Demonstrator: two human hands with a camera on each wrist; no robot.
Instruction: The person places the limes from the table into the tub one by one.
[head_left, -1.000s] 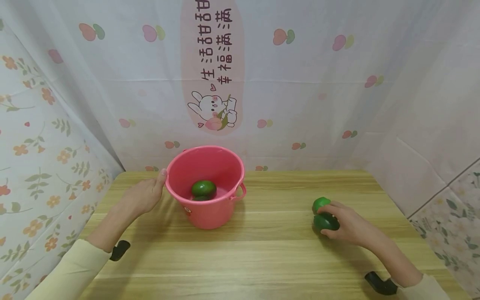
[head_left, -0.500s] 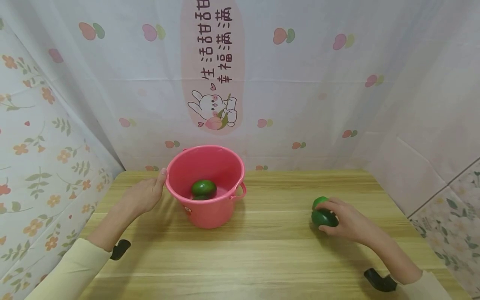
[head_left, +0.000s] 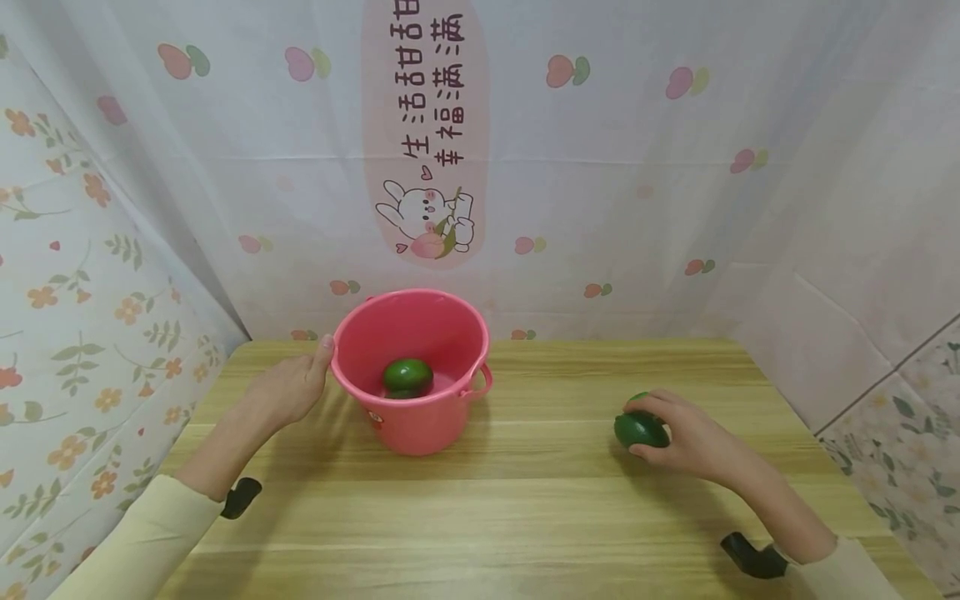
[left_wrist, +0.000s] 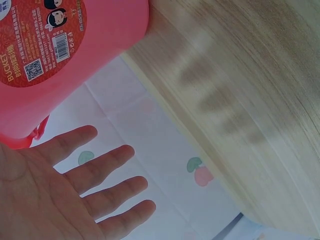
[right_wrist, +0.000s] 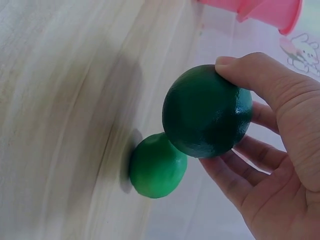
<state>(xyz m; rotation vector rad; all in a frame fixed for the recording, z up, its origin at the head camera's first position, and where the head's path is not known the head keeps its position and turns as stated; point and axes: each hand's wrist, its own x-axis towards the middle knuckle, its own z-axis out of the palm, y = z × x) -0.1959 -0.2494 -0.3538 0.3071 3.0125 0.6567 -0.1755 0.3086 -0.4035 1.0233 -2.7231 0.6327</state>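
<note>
A pink bucket (head_left: pixel 422 429) stands upright on the wooden table, with a glossy green fruit (head_left: pixel 408 375) inside and part of another below it. My left hand (head_left: pixel 288 392) is at the bucket's left side, thumb against the rim; its four fingers (left_wrist: pixel 107 165) are straight and spread in the left wrist view. My right hand (head_left: pixel 690 433) pinches a dark green, smooth oval fruit (right_wrist: pixel 205 112) between thumb and fingers, over the table's right side. Close behind it, a brighter green lime-like fruit (right_wrist: pixel 157 165) lies on the table, mostly hidden by the hand in the head view.
A pink side loop (head_left: pixel 480 383) sticks out at the bucket's right. Behind the wooden table (head_left: pixel 480 517) hangs a white printed curtain (head_left: pixel 600 183), and a flowered one (head_left: pixel 97 333) closes the left side. Bare tabletop lies between bucket and right hand.
The right hand has shifted slightly left and away from me with the dark green fruit, covering more of the brighter one. The left hand and bucket have stayed in place.
</note>
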